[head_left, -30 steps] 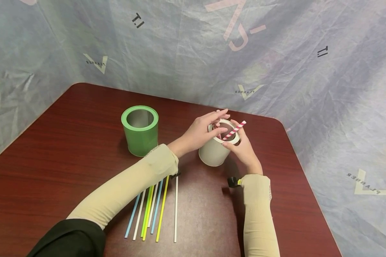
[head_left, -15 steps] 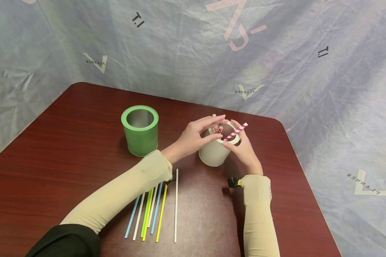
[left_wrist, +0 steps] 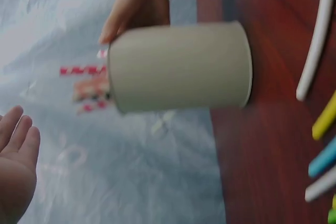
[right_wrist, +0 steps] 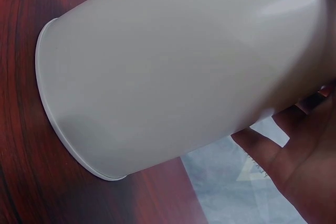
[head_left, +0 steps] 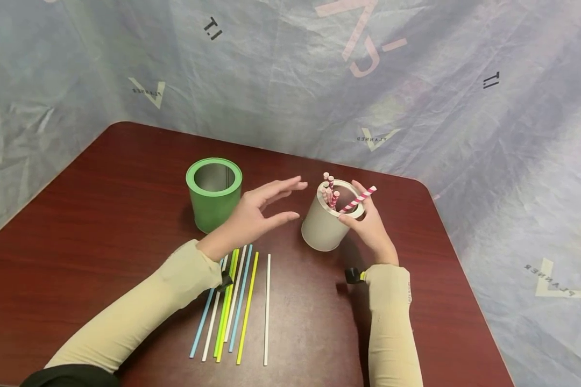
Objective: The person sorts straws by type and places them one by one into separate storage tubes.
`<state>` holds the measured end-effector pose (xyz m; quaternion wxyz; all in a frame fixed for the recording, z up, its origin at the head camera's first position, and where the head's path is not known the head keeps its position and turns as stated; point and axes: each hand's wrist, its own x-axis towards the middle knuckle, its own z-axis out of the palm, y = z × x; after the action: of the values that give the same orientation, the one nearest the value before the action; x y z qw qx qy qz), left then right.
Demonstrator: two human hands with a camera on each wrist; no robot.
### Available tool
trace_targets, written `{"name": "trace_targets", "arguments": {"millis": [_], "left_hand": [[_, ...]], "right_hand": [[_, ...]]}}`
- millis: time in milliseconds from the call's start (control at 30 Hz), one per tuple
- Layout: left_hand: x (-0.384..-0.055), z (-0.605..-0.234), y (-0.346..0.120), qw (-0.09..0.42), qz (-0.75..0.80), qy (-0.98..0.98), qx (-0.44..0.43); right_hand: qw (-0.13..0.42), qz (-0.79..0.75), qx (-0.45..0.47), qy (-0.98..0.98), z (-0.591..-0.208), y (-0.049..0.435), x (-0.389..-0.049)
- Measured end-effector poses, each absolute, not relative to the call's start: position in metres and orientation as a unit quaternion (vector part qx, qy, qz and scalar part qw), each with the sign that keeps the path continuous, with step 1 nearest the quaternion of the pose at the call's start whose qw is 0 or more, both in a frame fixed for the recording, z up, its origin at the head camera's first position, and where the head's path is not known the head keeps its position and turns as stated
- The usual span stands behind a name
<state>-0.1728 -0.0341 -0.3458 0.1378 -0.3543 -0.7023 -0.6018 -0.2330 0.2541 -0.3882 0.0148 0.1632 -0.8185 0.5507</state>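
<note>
A white can (head_left: 323, 228) stands on the table at right of centre in the head view. Several red-and-white striped straws (head_left: 358, 199) poke out of its mouth, most bunched at the left side and one leaning over the right rim. My right hand (head_left: 370, 231) grips the can by its upper right side, thumb at the front of the rim. My left hand (head_left: 249, 215) hovers between the white can and a green can (head_left: 215, 207), fingers extended and holding nothing. The left wrist view shows the left hand (left_wrist: 16, 166) apart from the white can (left_wrist: 181, 66).
Several thin plain straws in white, blue, yellow and green, among them a yellow straw (head_left: 248, 309) and a white straw (head_left: 267, 312), lie on the dark red table (head_left: 101, 215) near its front, partly under my left forearm. A grey printed curtain (head_left: 290, 80) hangs behind the table.
My left hand has drawn back leftward from the white can's mouth, uncovering the striped straws bunched there. My right hand keeps its grip on the can.
</note>
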Motion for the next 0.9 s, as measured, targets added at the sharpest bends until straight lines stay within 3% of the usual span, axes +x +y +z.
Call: {"name": "trace_targets", "arguments": {"millis": [500,667,900], "left_hand": [[-0.177,-0.333,-0.107,0.252,-0.494,-0.786,-0.271],[-0.184,-0.330,-0.134,0.243,-0.480,-0.815,-0.213],[-0.195,-0.341,-0.161,0.184,-0.488,-0.839,-0.159]], "right_hand": [[0.014,0.554,0.165,-0.816,-0.387,0.253,-0.232],[0.014,0.555,0.167,-0.815,-0.386,0.253,-0.231],[0.014,0.560,0.169,-0.811,-0.388,0.252,-0.232]]}}
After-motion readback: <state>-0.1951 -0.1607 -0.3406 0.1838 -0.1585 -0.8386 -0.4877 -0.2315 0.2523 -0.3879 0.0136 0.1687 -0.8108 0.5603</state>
